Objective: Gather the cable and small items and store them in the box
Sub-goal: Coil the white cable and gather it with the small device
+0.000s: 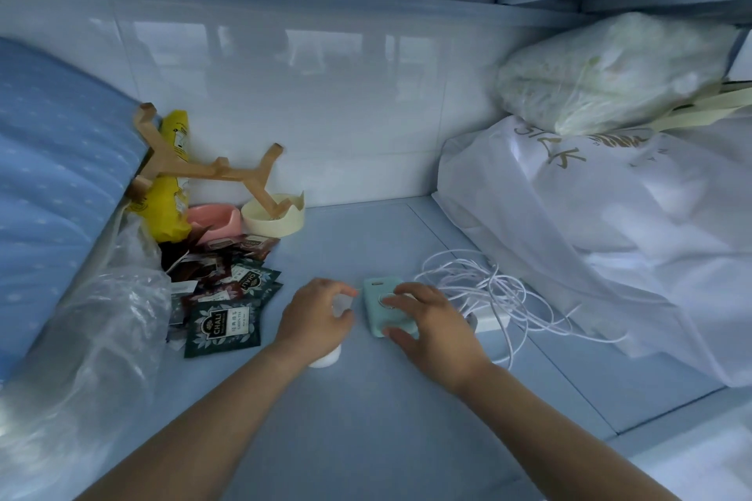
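My left hand [315,315] is curled around a small white bottle [325,358] with a clear cap, lying on the pale blue surface. My right hand [427,321] rests fingers-down on a mint green phone case [376,293] with a ring on its back; I cannot tell whether it grips the case. A tangled white cable [488,285] lies just right of the case, with a white charger block [490,322] partly under the loops. Dark tea sachets [224,297] are scattered to the left. No box is in view.
A wooden branch-shaped stand [203,167], a yellow packet [171,175], a pink dish [211,220] and a cream bowl [274,218] stand at the back left. Crumpled clear plastic [93,317] and a blue cushion [53,159] fill the left. White bags [610,216] are piled right.
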The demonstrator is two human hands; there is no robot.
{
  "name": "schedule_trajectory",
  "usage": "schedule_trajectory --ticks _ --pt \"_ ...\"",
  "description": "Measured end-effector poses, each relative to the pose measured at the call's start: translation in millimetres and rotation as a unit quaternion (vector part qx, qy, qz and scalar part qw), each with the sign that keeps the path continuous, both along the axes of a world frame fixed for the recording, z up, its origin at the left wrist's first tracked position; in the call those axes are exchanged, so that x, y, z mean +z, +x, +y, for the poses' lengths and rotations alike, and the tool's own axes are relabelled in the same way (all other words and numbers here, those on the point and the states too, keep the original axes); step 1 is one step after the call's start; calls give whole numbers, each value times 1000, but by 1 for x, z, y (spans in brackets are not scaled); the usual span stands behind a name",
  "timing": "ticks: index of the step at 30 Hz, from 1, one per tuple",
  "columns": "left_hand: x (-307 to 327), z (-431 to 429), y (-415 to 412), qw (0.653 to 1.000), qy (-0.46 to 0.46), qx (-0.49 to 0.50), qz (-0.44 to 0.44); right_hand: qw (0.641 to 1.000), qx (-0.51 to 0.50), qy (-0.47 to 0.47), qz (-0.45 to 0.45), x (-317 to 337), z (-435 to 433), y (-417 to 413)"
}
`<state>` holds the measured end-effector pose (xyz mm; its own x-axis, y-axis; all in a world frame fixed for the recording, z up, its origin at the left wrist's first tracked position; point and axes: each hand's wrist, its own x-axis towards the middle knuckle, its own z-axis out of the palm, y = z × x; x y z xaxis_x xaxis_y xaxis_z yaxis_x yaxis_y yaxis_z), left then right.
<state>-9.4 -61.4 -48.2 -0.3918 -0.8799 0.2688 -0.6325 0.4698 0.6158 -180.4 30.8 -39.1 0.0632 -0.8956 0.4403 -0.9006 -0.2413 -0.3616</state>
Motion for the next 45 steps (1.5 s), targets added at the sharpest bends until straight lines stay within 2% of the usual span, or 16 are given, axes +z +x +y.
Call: schedule_trajectory --ticks 5,9,14,19,23,25,30,38,40,42,45 --pt "11 8 -18 999 -25 29 34 1000 -2 -26 9 29 8 -28" --pt "18 17 -37 998 -22 11 66 998 -24 19 48 35 8 -58" --pt "20 31 -59 996 -50 -53 54 991 -51 60 109 20 6 -80" --pt "17 36 -63 996 -63 -38 45 991 -44 81 93 8 5 -90" --pt "15 39 -57 997 -53 -19 43 983 -30 121 132 5 1 -91" --pt "15 40 -52 998 -44 -9 36 986 -38 113 118 5 0 -89" --pt "18 44 -37 999 -36 9 20 998 -57 21 13 6 -6 -75" --pt "17 46 -6 999 -51 9 0 988 9 -94 -122 17 -21 -38" --pt "15 46 1 998 -60 5 -3 988 36 -87 -121 15 -20 -28" --pt "12 46 8 998 -62 -1 -20 995 50 -44 -70 11 -19 -21" --pt "8 45 17 995 -63 2 -75 1000 2 -10 -14 7 -18 -17"
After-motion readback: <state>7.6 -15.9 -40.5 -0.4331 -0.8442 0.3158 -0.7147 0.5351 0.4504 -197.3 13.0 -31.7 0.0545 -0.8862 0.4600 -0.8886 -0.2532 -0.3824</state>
